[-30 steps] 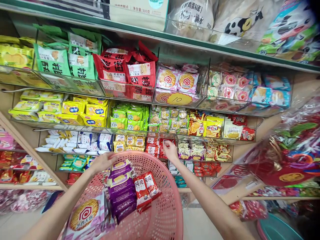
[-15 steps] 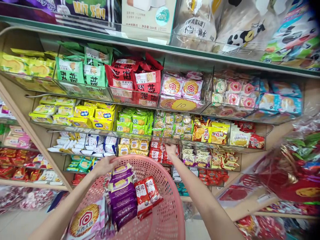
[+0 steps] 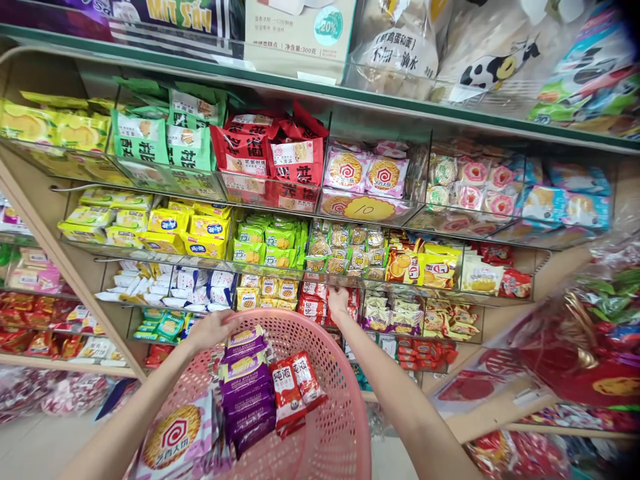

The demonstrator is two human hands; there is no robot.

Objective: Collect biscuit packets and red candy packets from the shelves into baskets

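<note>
Your left hand (image 3: 214, 328) is closed on the far left part of the rim of a pink perforated plastic basket (image 3: 356, 393), which is tilted so that its interior faces you. Your right hand (image 3: 339, 300) reaches past the basket's far edge into a shelf compartment of red snack packets (image 3: 313, 310); its fingers are bent among them, but whether they grip a packet cannot be told.

Inside the basket, three groups lie side by side. At the near left are pink-and-white round-biscuit packets (image 3: 175, 433), the uppermost printed with a red spiral emblem. In the middle, purple soda biscuit packets (image 3: 247, 393) overlap in a row running away from you. To their right lie red-and-white packets (image 3: 296, 387), similar in colour and lettering to those at your right hand, with bare basket floor beyond them.

On the shelf, yellow-and-white cookie packets (image 3: 269, 288) fill the compartment immediately left of the red ones, and purple-and-cream packets (image 3: 390, 313) the one to the right. The row above includes green packets (image 3: 265, 243) and clear-wrapped round biscuits (image 3: 345, 250). Higher still, a yellow price label (image 3: 369, 208) marked 10 is fixed below pink-wrapped biscuits (image 3: 367, 173), beside large red bags (image 3: 270, 150).
</note>
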